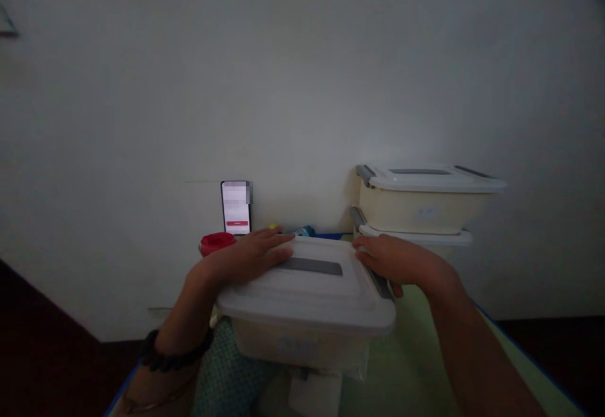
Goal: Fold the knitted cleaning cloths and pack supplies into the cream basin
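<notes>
A cream storage box with a white lid [265, 300] stands close in front of me, with a grey strip [314, 267] across the lid's top. My left hand [250, 254] lies palm down on the left part of the lid, its fingers stretched out and apart. At the box's right side, my right hand [394, 261] touches the lid's edge above the grey latch [380, 286]; its fingers are extended and its thumb hangs lower. The left side of the box is mostly hidden by my left arm.
Two more lidded storage boxes, the upper one [411, 209] on the lower one [456, 239], stand at the back right. A lit phone [236, 206] leans against the wall. Beside it is a red item [217, 242]. Teal patterned fabric [227, 373] and a white object [316, 395] show below the box.
</notes>
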Tool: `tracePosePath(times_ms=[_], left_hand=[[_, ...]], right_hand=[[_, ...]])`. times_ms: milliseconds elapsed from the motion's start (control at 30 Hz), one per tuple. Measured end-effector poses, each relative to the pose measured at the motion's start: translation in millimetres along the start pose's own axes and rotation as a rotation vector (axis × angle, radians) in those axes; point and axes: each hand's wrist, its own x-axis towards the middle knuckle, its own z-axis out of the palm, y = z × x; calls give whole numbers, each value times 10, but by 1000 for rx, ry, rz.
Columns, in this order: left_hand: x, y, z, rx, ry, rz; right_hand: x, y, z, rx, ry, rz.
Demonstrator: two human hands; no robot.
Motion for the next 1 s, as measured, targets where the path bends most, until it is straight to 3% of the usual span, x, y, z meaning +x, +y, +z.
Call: tracePosePath(times_ms=[100, 200, 500, 667, 800, 1000], left_hand=[[36, 34, 33, 10, -151, 24], [61, 16, 23, 50, -220, 17], [81, 53, -3, 93, -185, 63], [71, 143, -32, 114, -192, -27], [68, 110, -17, 101, -165, -20], [83, 70, -1, 106, -166, -10]], right_hand=[[7, -2, -23, 1, -24, -10], [20, 26, -47, 24, -72, -23], [55, 166, -83, 158, -136, -97], [107, 233, -67, 204, -164, -132], [138, 267, -57, 287, -220, -138], [148, 269, -45, 317, -190, -110]])
